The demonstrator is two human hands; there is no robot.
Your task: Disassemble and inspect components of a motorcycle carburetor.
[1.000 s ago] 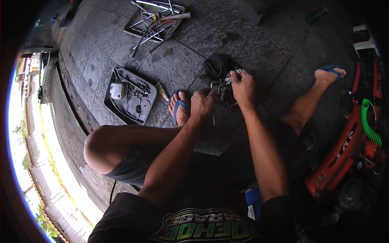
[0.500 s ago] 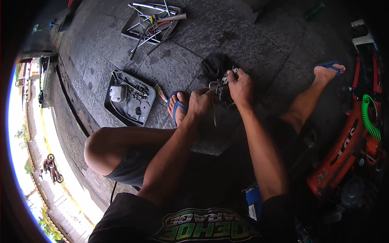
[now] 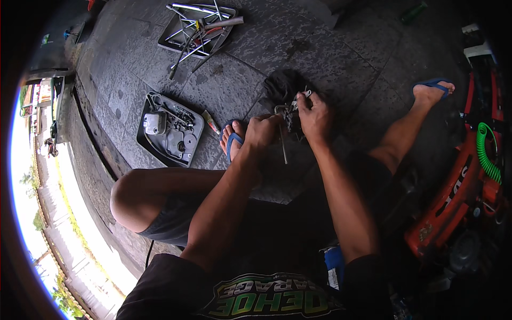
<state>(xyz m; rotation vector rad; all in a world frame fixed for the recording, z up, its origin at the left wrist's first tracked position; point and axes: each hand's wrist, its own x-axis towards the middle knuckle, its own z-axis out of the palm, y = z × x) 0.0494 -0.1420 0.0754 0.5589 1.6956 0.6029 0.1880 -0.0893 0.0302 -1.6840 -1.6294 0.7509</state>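
My left hand [image 3: 260,133] is closed around a thin bent metal rod tool [image 3: 284,148], whose straight end sticks out beside the fingers. Its hooked end meets a small metal mechanical part [image 3: 290,114], dark and greasy with several pieces. On the far right of that part, my right hand [image 3: 316,118] grips it with thumb and fingers. The fingers hide much of the part, so its exact kind cannot be made out. A crumpled black cloth [image 3: 282,85] lies on the floor just beyond it.
Left of my hands sits a grey tray [image 3: 198,133] with engine parts; a small tube [image 3: 212,124] lies beside it. Farther off, another tray [image 3: 161,36] carries metal tools. A red machine [image 3: 442,197] with a green coiled hose [image 3: 486,154] stands at right. My feet flank the work.
Both hands keep their hold on the tool and part, with only a slight shift. The rod's free end has swung a little to the right. Outside, a motorcycle has moved farther away.
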